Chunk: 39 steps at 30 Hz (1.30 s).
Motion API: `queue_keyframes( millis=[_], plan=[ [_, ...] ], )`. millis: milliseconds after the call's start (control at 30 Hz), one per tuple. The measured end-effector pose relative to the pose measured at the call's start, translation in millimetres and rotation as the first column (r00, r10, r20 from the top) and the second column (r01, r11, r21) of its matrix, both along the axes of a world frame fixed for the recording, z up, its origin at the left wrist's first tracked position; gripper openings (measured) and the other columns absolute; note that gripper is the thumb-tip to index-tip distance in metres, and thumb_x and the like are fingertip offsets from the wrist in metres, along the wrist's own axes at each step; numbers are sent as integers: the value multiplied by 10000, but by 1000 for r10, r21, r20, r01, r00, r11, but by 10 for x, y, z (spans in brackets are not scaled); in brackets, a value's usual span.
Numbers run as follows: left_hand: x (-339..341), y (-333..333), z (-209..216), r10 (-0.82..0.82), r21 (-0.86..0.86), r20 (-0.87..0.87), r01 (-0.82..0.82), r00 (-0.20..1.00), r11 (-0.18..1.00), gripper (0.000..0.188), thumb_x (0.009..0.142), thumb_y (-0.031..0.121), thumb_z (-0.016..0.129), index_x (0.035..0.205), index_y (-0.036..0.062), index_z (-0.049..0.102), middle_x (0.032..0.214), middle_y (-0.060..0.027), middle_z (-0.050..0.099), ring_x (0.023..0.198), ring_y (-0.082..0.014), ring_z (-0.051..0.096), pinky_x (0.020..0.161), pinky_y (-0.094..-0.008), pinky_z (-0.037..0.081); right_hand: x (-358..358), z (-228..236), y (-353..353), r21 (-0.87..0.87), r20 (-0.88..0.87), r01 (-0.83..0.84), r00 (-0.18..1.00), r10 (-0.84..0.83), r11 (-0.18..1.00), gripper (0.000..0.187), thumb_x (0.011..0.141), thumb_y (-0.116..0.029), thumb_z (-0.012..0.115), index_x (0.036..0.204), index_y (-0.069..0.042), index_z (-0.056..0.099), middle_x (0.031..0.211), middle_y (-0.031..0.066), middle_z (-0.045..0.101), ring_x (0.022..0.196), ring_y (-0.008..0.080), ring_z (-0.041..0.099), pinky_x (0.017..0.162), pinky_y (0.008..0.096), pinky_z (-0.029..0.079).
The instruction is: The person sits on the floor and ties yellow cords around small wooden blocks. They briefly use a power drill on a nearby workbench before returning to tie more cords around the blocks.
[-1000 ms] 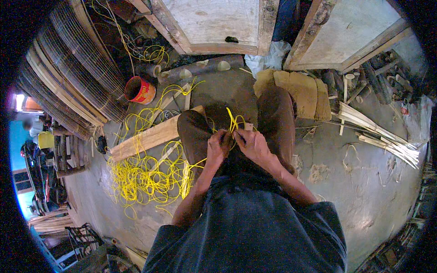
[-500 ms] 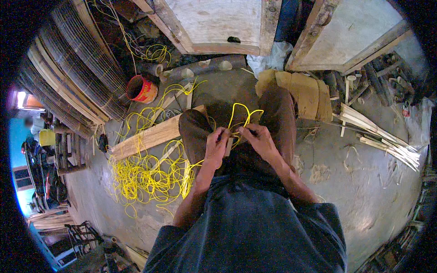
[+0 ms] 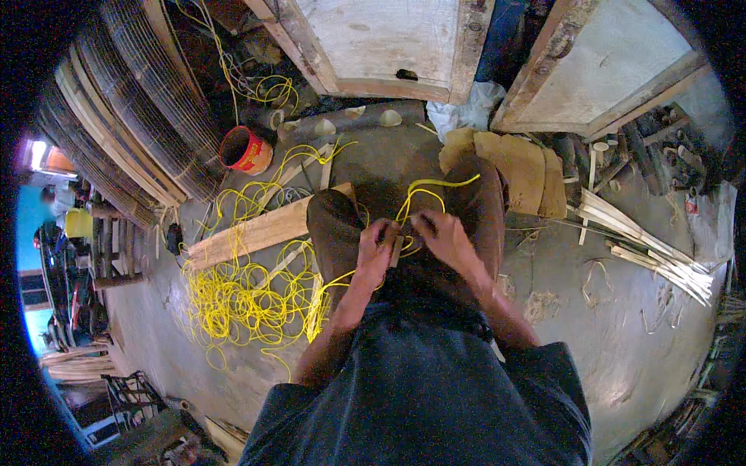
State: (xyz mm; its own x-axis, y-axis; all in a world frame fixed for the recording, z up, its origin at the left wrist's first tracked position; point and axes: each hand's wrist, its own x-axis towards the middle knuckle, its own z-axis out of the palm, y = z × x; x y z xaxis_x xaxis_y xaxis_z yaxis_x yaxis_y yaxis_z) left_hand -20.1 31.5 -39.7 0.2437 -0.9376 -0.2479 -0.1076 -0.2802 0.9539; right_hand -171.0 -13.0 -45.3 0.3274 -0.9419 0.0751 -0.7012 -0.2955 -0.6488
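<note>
Both hands meet between my bent knees, over a small flat piece of wood (image 3: 396, 252). My left hand (image 3: 375, 247) is closed, pinching yellow cord (image 3: 444, 183) against the top of that piece. Close by on the right, my right hand (image 3: 444, 239) has its fingers curled in on the cord; they are slightly blurred and their exact grip is partly hidden. From the fingers the cord rises in a loop, and one free end points right over my right knee. More cord passes by my left wrist toward a loose yellow tangle (image 3: 249, 303) on the floor.
A wooden plank (image 3: 249, 233) lies left of my knee, with a red bucket (image 3: 247, 151) beyond it. Rolled slatted mats (image 3: 148, 93) stand far left. Ahead are cardboard (image 3: 517, 171) and framed panels (image 3: 388, 46); pale wood strips (image 3: 653, 245) lie on the right.
The upper cord has shifted: its free end now stretches out to the right over my knee, where before it stood in a tall bent loop. Both hands stay in nearly the same place.
</note>
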Motion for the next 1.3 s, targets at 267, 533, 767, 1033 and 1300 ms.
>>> queue_keyframes(
  millis=[267,533,767,1033,1300],
  plan=[
    [73,49,125,-128,-197,346,205,929,959,202,930,206,538,898,7,558,766,-55,544,714,-134,473,641,-300,403,170,-210,177,304,443,53,876,-191,951,160,836,-171,639,925,-38,634,912,156,643,857,341,612,776,422,479],
    [332,70,-223,-335,-15,408,373,849,928,290,916,184,520,1176,58,541,1092,-174,574,1045,-321,540,930,-383,409,113,241,31,-427,158,-80,974,161,901,155,808,-113,636,934,-42,581,1030,120,618,959,285,590,820,427,465],
    [245,-70,99,-438,-68,414,507,798,859,126,905,128,531,986,32,535,817,-178,612,736,-327,625,646,-398,475,123,-19,102,243,564,40,807,-174,969,159,807,-71,659,953,-46,601,862,146,657,784,324,641,702,383,506],
    [250,-61,-233,-185,-298,684,501,706,812,83,893,82,539,969,50,534,800,-189,612,726,-383,612,585,-422,469,170,-121,265,20,458,127,880,-122,992,186,806,-30,636,993,-26,633,919,157,653,841,330,636,730,363,511],
    [226,-155,-134,-347,-160,544,500,764,851,106,898,130,563,928,46,504,781,-176,608,727,-372,617,597,-405,479,63,-234,266,60,280,66,957,-80,996,280,821,-118,653,1070,-5,591,955,147,628,854,276,614,739,358,492]
  ],
)
